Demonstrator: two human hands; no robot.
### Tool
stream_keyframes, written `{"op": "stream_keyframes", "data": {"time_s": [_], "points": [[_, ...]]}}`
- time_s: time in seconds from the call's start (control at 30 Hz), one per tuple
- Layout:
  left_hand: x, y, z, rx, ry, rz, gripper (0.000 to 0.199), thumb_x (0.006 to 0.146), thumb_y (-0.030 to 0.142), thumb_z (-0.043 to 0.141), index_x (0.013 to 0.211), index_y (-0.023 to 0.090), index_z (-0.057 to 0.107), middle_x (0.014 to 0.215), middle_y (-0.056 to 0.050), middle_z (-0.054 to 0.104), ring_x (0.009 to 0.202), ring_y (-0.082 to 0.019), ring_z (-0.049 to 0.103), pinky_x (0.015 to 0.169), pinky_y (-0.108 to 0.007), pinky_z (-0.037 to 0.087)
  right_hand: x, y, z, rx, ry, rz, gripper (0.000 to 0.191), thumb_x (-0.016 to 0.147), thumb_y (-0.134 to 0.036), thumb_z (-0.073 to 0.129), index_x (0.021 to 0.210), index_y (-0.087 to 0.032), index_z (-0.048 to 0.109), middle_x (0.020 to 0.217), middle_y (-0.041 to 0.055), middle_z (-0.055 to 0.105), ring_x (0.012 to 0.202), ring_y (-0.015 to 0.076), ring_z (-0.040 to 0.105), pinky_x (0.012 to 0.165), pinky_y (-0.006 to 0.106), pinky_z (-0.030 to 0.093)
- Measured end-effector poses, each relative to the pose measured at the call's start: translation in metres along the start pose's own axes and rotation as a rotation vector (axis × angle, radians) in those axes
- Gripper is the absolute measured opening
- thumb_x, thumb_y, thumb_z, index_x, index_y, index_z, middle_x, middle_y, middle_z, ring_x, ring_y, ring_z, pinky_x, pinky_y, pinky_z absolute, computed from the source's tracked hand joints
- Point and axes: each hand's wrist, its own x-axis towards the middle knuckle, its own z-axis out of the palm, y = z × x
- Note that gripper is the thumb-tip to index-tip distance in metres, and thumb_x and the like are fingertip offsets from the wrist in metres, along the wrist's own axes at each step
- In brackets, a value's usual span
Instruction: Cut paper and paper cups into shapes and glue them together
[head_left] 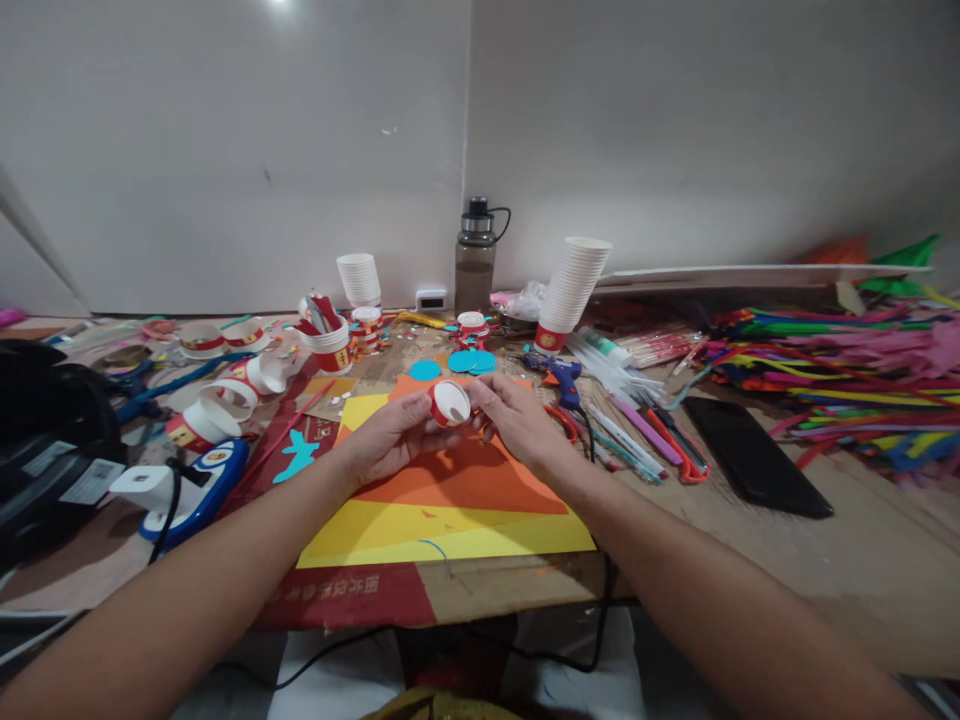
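Observation:
A small red-and-white paper cup piece [452, 403] is held between my two hands, its white round face tilted up toward me. My left hand [401, 435] grips it from the left, fingers curled under it. At its right edge my right hand [510, 415] pinches it with thumb and fingers. Below lie orange paper [465, 485] and yellow paper [375, 540]. Just beyond my hands are blue paper circles [472, 361], and a blue paper cutout [298, 455] rests to the left.
A blue glue gun [559, 375], pens [637, 425] and a black phone [757, 455] lie to the right, with colourful pipe cleaners [840, 370] beyond. Stacked paper cups [574, 290] and a water bottle [475, 260] stand at the back. Cut cups [202, 420] sit at left.

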Motion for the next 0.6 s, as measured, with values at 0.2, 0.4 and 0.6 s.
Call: {"op": "stream_keyframes", "data": {"time_s": [0.2,0.4,0.6], "points": [[0.0006,0.0007,-0.0024,-0.088,0.095,-0.032,0.033,0.094,0.031,0.054,0.122,0.015,0.063,0.117,-0.012,0.071,0.097,-0.021,0.072,0.084,-0.033,0.060,0.0034,0.0021,0.0010,0.127,0.008,0.020,0.042,0.083,-0.060,0.058,0.093,-0.020,0.055,0.073,-0.0016,0.059,0.057,0.0109,0.054,0.049,0.024,0.044],[0.0013,0.0052,-0.0007,-0.135,0.056,-0.030,0.040,0.100,0.034,0.041,0.130,0.014,0.059,0.123,-0.015,0.069,0.114,-0.027,0.066,0.090,-0.034,0.058,0.0043,0.0034,0.0007,0.147,0.029,-0.002,0.036,0.084,-0.053,0.060,0.096,-0.019,0.057,0.068,-0.0027,0.056,0.059,0.0105,0.053,0.051,0.022,0.042],[-0.0003,0.0048,-0.0012,-0.121,0.006,0.013,0.039,0.095,0.035,0.051,0.127,0.015,0.061,0.122,-0.015,0.069,0.117,-0.029,0.064,0.090,-0.038,0.058,0.0007,0.0000,0.0002,0.052,0.054,-0.106,0.034,0.086,-0.048,0.060,0.103,-0.019,0.057,0.088,0.0019,0.058,0.069,0.0117,0.056,0.062,0.027,0.047]]}}
